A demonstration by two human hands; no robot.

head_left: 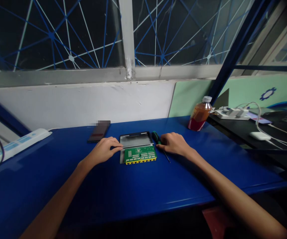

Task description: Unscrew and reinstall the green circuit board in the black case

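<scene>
A shallow metal case (137,139) with a dark rim lies on the blue table. In front of it, a green circuit board (141,153) with a row of yellow connectors (141,161) along its near edge rests on a metal plate. My left hand (106,149) is closed, its thumb and fingertips pinching the left edge where case and plate meet. At the right side, my right hand (174,142) is curled with its thumb across a green-and-black screwdriver (155,136). The screwdriver's thin shaft points toward me, down and right. The curled fingertips are partly hidden.
A dark phone (99,131) lies behind my left hand. On the far left is a white power strip (21,146). A bottle of red-orange drink (200,114) stands at the back right. White chargers and cables (260,135) sit on a black table beyond.
</scene>
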